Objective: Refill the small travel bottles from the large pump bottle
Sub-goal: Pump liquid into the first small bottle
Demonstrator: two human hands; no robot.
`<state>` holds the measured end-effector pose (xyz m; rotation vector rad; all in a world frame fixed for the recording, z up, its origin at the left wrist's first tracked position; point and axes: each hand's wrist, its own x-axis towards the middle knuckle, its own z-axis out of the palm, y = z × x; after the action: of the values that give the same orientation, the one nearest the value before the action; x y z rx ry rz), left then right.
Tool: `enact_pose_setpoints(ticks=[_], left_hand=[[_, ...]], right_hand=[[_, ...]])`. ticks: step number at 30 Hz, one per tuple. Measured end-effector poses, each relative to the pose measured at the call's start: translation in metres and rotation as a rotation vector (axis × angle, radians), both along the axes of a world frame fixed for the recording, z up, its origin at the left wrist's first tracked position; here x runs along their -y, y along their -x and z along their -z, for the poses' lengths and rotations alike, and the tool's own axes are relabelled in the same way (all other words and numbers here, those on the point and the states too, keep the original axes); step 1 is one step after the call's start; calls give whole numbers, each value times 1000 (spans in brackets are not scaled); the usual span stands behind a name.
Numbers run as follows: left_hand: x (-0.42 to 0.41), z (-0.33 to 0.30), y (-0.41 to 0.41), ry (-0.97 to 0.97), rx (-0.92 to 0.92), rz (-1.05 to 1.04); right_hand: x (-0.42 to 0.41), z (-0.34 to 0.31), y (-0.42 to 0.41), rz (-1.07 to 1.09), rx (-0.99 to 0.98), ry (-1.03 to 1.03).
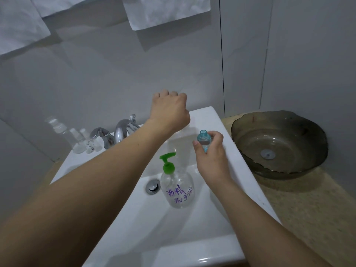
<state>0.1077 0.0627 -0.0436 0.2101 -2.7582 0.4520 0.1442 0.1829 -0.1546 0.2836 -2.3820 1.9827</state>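
Note:
A large clear pump bottle point(178, 187) with a green pump and purple handwriting stands upright in the white sink point(208, 116), beside the drain. My right hand point(212, 160) grips a small blue travel bottle point(203, 138) over the sink's right rim; its neck is uncapped and points up. My left hand point(169, 110) reaches across to the sink's back right corner. I see only its back, with the fingers curled down and away, so whatever lies under them is hidden. Several small clear travel bottles point(84, 141) stand on the back left ledge.
A chrome faucet point(121, 132) with two handles sits at the back of the sink, and a chrome drain plug point(153, 186) in the basin. A dark glass bowl point(279, 143) rests on the speckled counter to the right. White cloths hang on the tiled wall above.

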Motion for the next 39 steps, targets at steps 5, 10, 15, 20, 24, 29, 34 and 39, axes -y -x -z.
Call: enact_pose_setpoints(ticks=[5, 10, 15, 20, 24, 29, 34, 39], left_hand=[[8, 7, 16, 78, 359, -115], [7, 14, 16, 130, 337, -37], [1, 12, 2, 57, 257, 44], [-7, -6, -40, -169, 94, 106], [-2, -18, -98, -644, -3, 127], [9, -8, -167, -1314, -146, 76], [26, 29, -206, -1776, -232, -89], [30, 71, -225, -2175, -291, -105]], right_hand=[[-1, 0, 2, 12, 11, -22], [0, 0, 1, -5, 3, -12], [-6, -1, -6, -31, -13, 3], [-17, -13, -29, -91, 2, 24], [-16, -31, -60, -155, -21, 25], [-9, -40, -110, -215, 31, 6], [4, -32, -148, -237, 42, -94], [8, -30, -154, -248, -7, -197]])
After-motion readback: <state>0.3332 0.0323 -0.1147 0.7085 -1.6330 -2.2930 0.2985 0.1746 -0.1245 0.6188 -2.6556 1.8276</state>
